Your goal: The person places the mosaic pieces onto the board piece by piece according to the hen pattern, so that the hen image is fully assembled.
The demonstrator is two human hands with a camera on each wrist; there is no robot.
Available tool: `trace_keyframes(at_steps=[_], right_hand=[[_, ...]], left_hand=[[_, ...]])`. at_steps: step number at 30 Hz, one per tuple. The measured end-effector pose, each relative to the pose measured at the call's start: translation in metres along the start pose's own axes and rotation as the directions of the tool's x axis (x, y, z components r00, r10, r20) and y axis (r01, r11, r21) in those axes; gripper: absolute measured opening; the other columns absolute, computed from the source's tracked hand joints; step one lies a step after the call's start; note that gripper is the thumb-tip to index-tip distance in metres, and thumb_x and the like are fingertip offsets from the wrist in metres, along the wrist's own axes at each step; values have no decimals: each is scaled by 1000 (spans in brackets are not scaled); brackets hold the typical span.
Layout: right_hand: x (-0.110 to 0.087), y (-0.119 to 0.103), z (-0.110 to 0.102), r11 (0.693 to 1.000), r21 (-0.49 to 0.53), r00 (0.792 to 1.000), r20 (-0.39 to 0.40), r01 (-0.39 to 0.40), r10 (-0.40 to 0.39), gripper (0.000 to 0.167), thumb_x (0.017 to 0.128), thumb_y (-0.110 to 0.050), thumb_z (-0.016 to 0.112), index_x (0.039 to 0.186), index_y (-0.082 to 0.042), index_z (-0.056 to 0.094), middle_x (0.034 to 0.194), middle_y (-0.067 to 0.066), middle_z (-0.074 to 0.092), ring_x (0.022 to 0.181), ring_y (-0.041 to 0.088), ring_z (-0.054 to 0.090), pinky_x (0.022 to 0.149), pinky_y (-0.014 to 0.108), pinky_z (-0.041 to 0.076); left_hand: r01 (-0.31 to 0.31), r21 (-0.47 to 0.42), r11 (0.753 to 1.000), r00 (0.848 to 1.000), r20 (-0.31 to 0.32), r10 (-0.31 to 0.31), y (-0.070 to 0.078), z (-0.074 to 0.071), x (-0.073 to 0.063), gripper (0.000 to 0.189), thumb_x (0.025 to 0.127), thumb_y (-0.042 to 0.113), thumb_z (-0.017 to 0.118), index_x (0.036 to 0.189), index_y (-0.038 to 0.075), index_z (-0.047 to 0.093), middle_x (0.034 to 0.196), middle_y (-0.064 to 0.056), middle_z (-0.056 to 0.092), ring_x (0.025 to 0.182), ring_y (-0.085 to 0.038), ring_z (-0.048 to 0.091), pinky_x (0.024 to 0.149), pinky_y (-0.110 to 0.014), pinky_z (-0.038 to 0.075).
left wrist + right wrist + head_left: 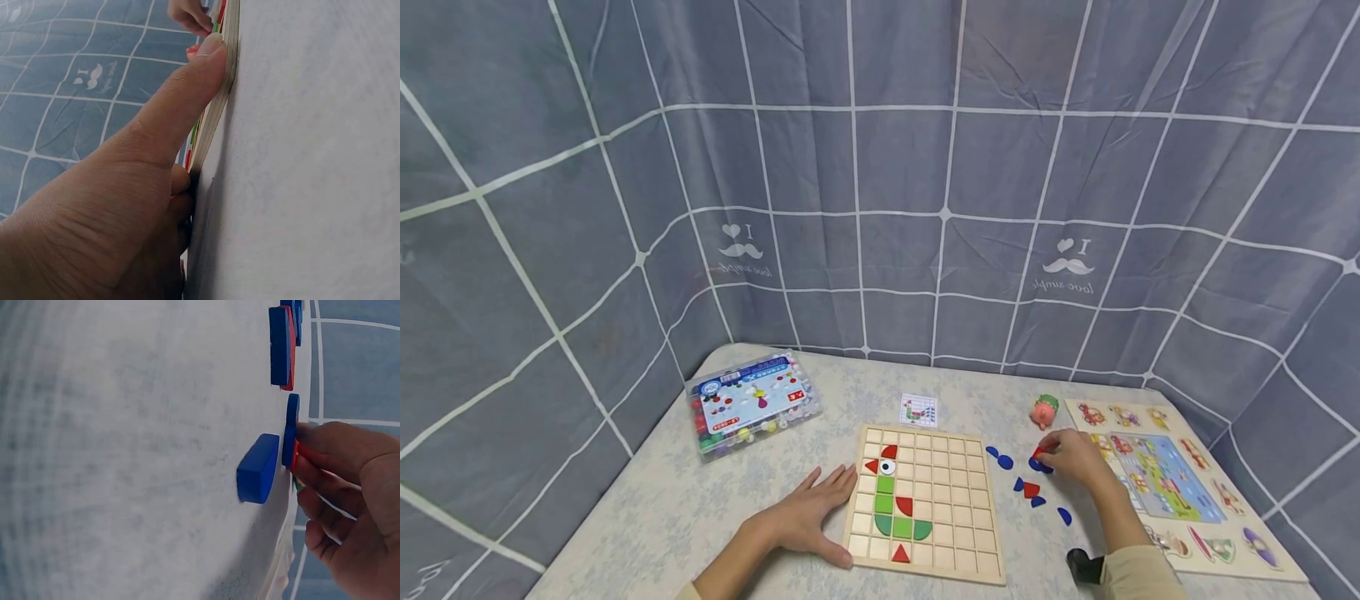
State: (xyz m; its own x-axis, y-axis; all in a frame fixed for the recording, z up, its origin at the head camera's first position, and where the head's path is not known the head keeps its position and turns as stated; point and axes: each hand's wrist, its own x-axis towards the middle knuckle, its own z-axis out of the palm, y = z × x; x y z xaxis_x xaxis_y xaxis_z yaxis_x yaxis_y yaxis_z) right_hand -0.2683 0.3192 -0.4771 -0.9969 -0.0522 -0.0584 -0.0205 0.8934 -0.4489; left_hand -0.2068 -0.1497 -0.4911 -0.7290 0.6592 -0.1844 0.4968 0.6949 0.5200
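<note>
My left hand lies flat with fingers spread beside the wooden grid board. Its thumb rests against the board's edge in the left wrist view. On the board, green squares, green quarter-rounds, red pieces and a round eye piece form a bird-like figure. To the right of the board, my right hand pinches a red piece close over blue pieces. In the right wrist view, a blue piece overlaps the red one; the red piece's full shape is hidden by fingers.
Loose blue pieces and a red piece lie between board and right hand. A pattern card lies behind the board. A bead box sits left, a pink-and-green toy and picture puzzle right. A black object is near the right sleeve.
</note>
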Motion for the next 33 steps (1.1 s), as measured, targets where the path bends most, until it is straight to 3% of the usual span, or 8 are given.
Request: trace_keyframes(at_steps=[5, 10, 28, 33], right_hand=[[0, 2, 0, 1000, -12, 1000, -8, -1, 1, 22, 82, -15, 73, 96, 2, 73, 89, 10, 73, 77, 17, 63, 72, 39, 55], [-3, 1, 0, 999, 14, 999, -3, -40, 40, 28, 81, -19, 76, 99, 2, 72, 85, 6, 71, 74, 16, 58, 67, 32, 52], [-6, 4, 0, 995, 77, 997, -16, -71, 72, 24, 80, -18, 77, 93, 2, 73, 78, 4, 70, 69, 15, 56, 61, 25, 46], [-10, -7, 2, 992, 120, 999, 12, -33, 32, 24, 78, -19, 79, 92, 0, 74, 78, 3, 70, 70, 14, 55, 61, 24, 46]], left_hand=[[1, 1, 1000, 1000, 2, -1, 1, -1, 0, 116, 72, 65, 73, 156, 7, 18, 165, -5, 13, 153, -28, 11, 123, -57, 4], [2, -1, 1000, 1000, 6, -2, 1, -2, 0, 116, 72, 65, 73, 156, 6, 19, 165, -6, 13, 153, -28, 11, 123, -57, 4], [0, -7, 1000, 1000, 1, 0, 3, -1, -1, 116, 72, 64, 74, 155, 6, 19, 165, -6, 14, 153, -28, 11, 123, -57, 4], [-3, -2, 1000, 1000, -5, 3, 2, -1, -1, 116, 71, 64, 74, 155, 6, 19, 165, -6, 14, 153, -28, 11, 123, -57, 4]])
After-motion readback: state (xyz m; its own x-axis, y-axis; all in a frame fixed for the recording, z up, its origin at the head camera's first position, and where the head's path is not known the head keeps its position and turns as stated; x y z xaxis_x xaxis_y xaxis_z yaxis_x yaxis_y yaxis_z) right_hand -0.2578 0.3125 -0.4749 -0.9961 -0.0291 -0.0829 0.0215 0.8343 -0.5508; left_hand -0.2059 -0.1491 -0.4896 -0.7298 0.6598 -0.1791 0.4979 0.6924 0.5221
